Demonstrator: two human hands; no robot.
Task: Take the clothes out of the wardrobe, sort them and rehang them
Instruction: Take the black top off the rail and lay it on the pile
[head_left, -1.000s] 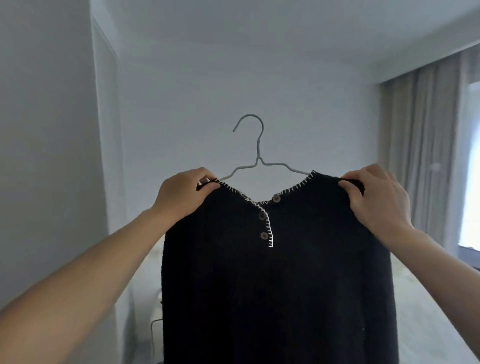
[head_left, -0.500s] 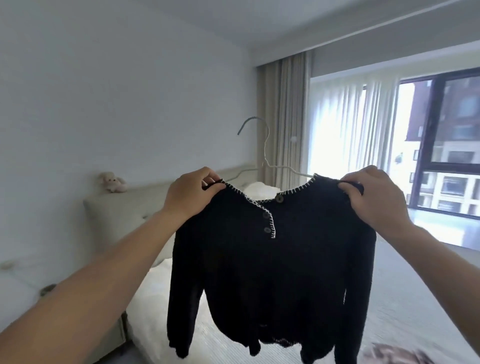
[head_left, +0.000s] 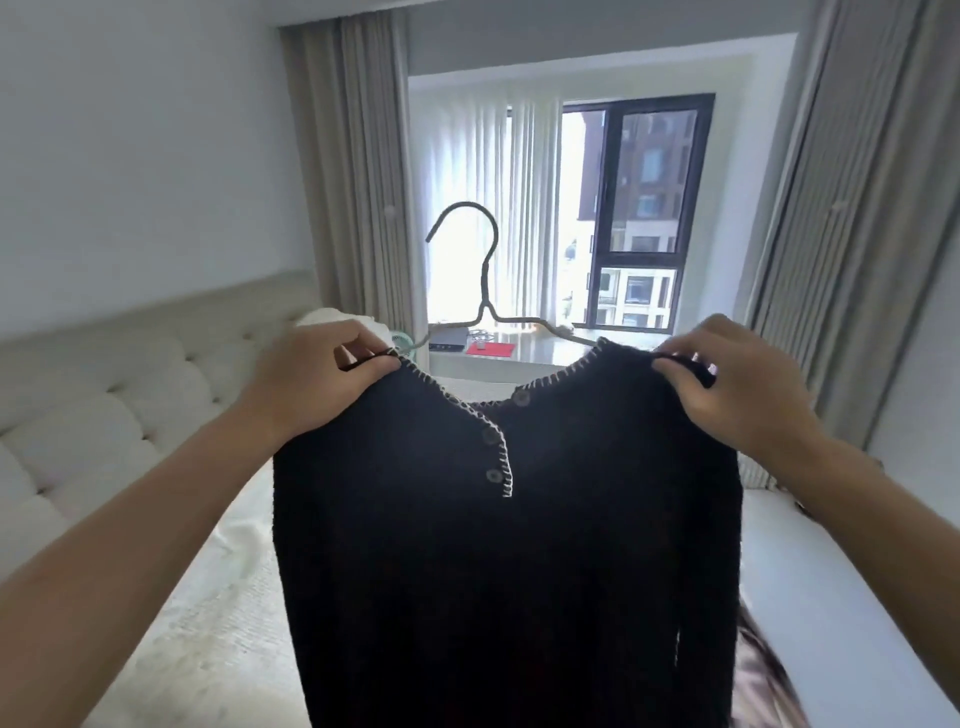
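Note:
A black knit cardigan (head_left: 498, 561) with white stitched trim and three buttons hangs in front of me on a thin wire hanger (head_left: 483, 280), whose hook stands up above the neckline. My left hand (head_left: 311, 379) pinches the cardigan's left shoulder. My right hand (head_left: 737, 384) pinches the right shoulder. Both hold it up at chest height over the bed. The hanger's arms are hidden inside the shoulders.
A white bed (head_left: 197, 613) with a tufted cream headboard (head_left: 104, 395) lies below and to the left. Another dark garment (head_left: 763, 675) lies on the bed at lower right. Beige curtains (head_left: 353, 171) frame a window (head_left: 649, 208) with a sill holding small items.
The view has swung right from the plain wall past the headboard to the window. Both hands keep the same grip on the cardigan's shoulders.

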